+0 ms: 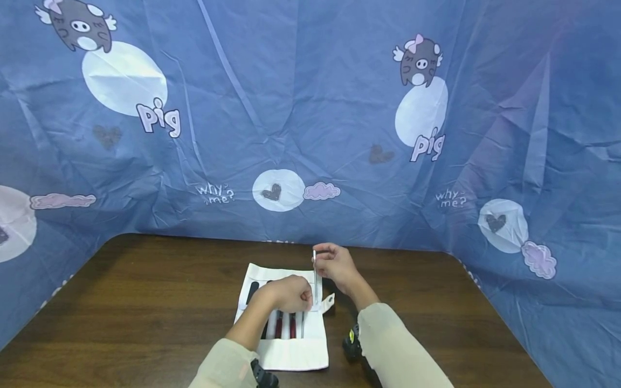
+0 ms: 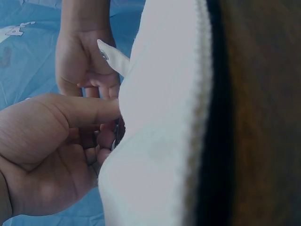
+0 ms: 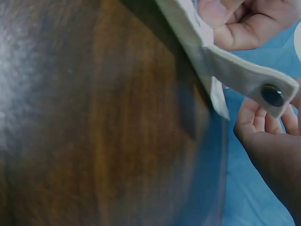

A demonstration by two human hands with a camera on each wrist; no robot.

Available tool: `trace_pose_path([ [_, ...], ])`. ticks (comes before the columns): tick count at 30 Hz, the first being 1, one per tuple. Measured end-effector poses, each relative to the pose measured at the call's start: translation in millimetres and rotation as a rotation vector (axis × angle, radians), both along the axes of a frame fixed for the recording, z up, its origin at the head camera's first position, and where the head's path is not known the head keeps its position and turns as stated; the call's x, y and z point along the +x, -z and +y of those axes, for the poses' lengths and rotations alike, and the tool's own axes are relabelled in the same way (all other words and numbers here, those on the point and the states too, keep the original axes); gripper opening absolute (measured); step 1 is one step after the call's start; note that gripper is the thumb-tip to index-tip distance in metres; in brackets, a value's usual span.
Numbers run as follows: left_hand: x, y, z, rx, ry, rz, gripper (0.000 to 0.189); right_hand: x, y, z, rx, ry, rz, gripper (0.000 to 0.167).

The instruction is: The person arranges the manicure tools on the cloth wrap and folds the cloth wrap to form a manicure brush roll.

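Observation:
A white fabric tool pouch lies unfolded on the table. My left hand is over its middle, thumb and curled forefinger pinching the pocket edge near the right side; in the left wrist view the left thumb presses the white fabric. My right hand pinches a thin silver metal rod near its top, fingertips at the pouch's upper right corner. The rod's lower end is at the pocket edge beside the left fingers. Red-handled tools and a black-handled tool sit in the pouch, partly hidden by the left hand.
A strap with a dark snap button sticks out from the pouch's right side, close to the right wrist. The brown wooden table ends at a blue patterned cloth hanging behind it.

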State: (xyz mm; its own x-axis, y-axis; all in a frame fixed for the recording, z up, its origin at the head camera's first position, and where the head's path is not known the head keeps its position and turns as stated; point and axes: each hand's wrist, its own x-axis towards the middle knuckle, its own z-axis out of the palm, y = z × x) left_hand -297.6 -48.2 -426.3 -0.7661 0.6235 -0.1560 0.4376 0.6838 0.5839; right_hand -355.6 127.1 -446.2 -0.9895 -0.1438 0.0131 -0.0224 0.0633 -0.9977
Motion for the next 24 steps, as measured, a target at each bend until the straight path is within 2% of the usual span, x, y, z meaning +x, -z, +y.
trace_pose_path([
  [6, -0.8, 0.6, -0.3, 0.007, 0.006, 0.003, 0.017, -0.1, 6.2, 3, 0.022, -0.03, -0.04, 0.045],
  [14, 0.0, 1.2, -0.7, 0.001, 0.004, 0.006, 0.016, 2.3, 7.8, 8, -0.013, -0.089, -0.113, 0.046],
  [24, -1.5, 0.4, -0.2, -0.003, 0.003, 0.002, 0.017, 4.5, 6.5, 11, 0.01, -0.19, -0.139, 0.043],
])
